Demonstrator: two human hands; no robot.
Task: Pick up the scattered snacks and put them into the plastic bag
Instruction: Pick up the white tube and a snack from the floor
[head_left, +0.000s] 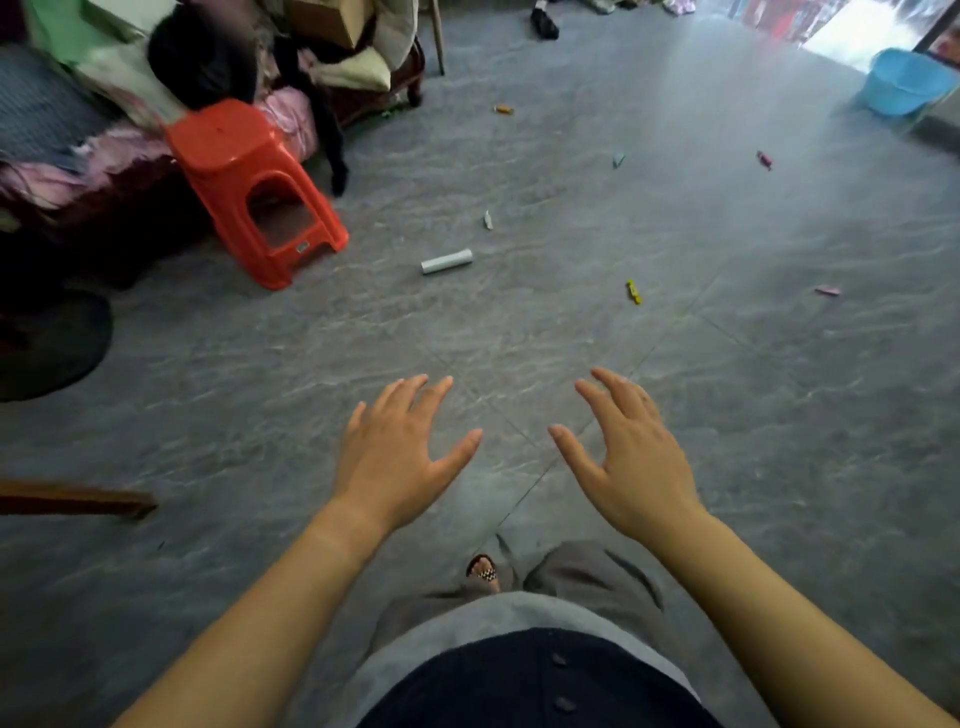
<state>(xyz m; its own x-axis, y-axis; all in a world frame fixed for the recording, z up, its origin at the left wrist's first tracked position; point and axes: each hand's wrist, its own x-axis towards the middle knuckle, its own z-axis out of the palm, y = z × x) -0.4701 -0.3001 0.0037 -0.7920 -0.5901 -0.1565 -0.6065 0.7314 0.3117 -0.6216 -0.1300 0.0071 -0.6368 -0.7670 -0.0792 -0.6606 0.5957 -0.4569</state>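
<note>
Grey tiled floor, snacks scattered mid to far: white tube near red stool at left, small white wrapper just beyond it, yellow candy centre-right, pink candy right, red candy far right, teal wrapper and orange candy far centre. Far right corner: blue basin. Near centre, left hand and right hand side by side, apart, palms down, fingers spread wide, holding nothing, well short of the snacks.
</note>
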